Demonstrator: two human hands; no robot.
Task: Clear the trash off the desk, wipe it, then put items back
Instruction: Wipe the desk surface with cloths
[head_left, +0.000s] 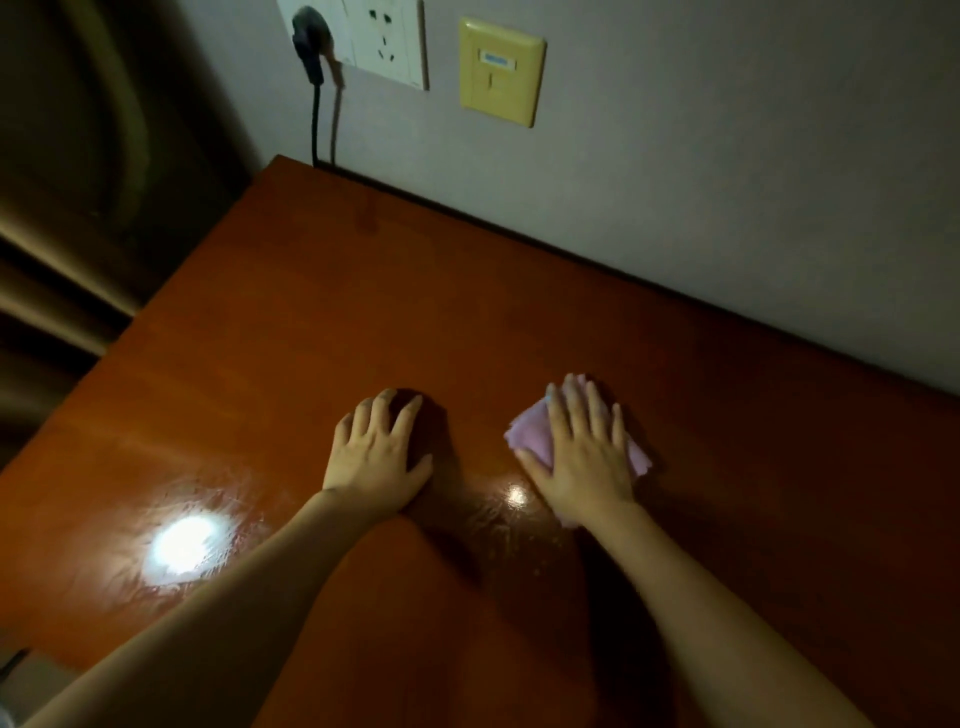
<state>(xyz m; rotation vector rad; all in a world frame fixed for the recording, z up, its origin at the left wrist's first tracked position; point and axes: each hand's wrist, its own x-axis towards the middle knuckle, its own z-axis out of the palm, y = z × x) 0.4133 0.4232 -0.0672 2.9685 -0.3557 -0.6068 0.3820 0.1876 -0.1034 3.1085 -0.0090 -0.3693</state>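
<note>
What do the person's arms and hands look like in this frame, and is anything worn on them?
Both forearms are bare as far as the frame shows: no sleeves, watch or bracelets in view. The left hand and right hand wear no gloves or visible rings. Dim lighting hides finer detail.

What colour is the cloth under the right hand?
Pale pink; the cloth shows best in the head view, under the right hand.

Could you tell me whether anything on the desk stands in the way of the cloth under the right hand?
Nothing visible does. The right hand presses the pink cloth flat on the desk; only the left hand rests beside it, apart.
</note>
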